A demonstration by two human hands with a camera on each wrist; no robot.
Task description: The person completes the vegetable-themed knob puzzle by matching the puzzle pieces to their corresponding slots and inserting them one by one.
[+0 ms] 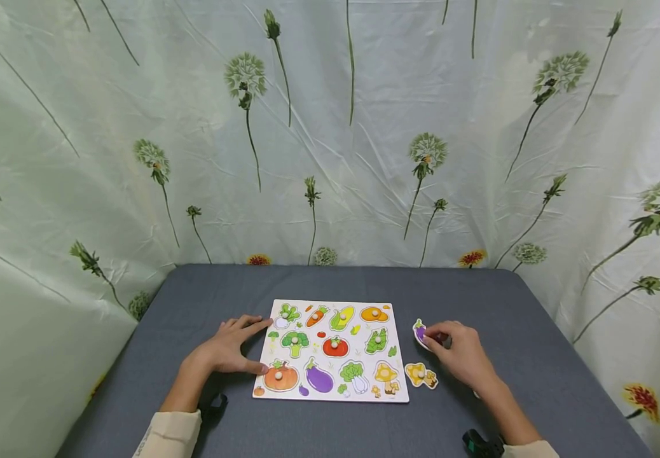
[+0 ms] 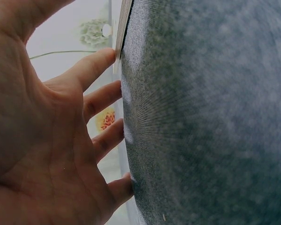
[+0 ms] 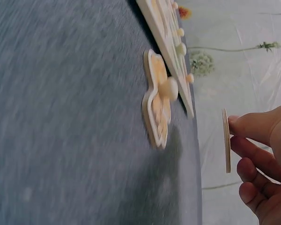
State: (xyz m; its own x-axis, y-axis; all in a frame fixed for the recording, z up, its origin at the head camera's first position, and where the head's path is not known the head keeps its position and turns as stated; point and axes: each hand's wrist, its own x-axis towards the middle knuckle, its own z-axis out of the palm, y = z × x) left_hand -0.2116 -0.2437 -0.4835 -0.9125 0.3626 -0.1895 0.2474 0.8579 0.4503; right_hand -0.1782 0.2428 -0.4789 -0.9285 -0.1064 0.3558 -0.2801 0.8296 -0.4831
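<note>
A white vegetable puzzle board (image 1: 330, 389) lies flat on the cloth between the two hands. My left hand (image 1: 233, 345) spreads its fingers along the board's left edge, touching it with thumb and fingertips. To the right of the board, my right hand (image 1: 460, 353) pinches an eggplant puzzle piece (image 1: 419, 331). The right wrist view shows that piece (image 3: 226, 143) edge-on, raised above the table. Below it, a yellow mushroom piece (image 1: 416, 373) with a round knob lies beside the board's lower right edge. An eggplant picture (image 1: 320, 380) without a knob shows in the board's bottom row.
Dark grey-blue cloth (image 1: 364, 286) covers the table. A pale curtain (image 1: 330, 146) printed with dandelions hangs behind and around it. Knobbed pieces such as the pumpkin (image 1: 281, 380), tomato (image 1: 336, 348) and broccoli (image 1: 294, 346) sit in the board.
</note>
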